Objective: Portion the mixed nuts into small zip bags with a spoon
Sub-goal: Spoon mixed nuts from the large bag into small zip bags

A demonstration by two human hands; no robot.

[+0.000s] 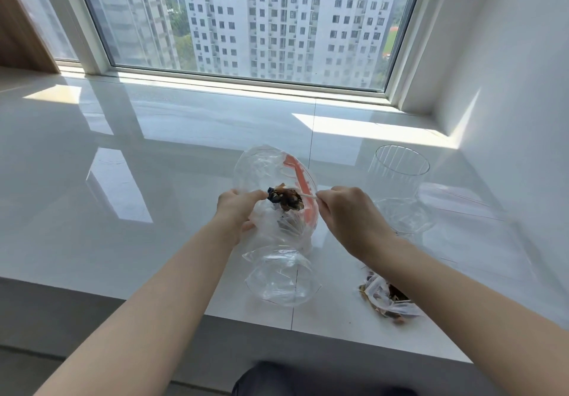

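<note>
The spoon point(308, 196) was mostly hidden: only a short pale stretch of its handle showed between the right hand point(348, 217) and the heap of mixed nuts point(286, 200) that covered its bowl. Its long axis ran nearly level, left to right, with the loaded end pointing left toward the left hand point(237, 214). The right hand's fingers were pinched together on the handle end. The left hand's fingers were curled round the crumpled side of the zip bag point(277, 232), holding its mouth open and tipped up toward the window point(246, 26); the fingertips were lost behind the plastic. The red zip strip point(300, 180) curved along the far right edge of the mouth. The spoonful sat right at that mouth, and whether any nuts already lay deeper in the bag was hard to make out through the folds. The lower part of the bag bulged clear and rested on the white bench point(123, 180) near its front edge. To the right, partly covered by the right forearm, a second plastic bag point(388, 297) lay on the bench with dark nuts inside. Behind it stood a clear ribbed glass jar point(400, 164) and a clear bowl-like container point(400, 214), their contents not discernible.
</note>
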